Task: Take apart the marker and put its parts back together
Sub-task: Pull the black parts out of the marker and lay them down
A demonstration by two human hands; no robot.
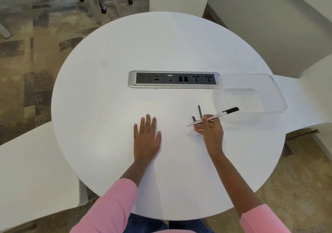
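My right hand [211,127] grips a white marker [218,115] with a black cap, held slanted just above the table, its capped end pointing up and right over the edge of the clear container. Just behind my fingers two black marker parts lie on the white table: a longer thin rod [199,111] and a short piece [194,119]. My left hand [147,136] rests flat on the table, palm down, fingers spread, holding nothing, well left of the marker.
A clear plastic container [274,96] sits at the table's right, close to the marker. A silver and black socket strip [173,79] is set into the round white table [161,49]. White chairs stand at the left, back and right.
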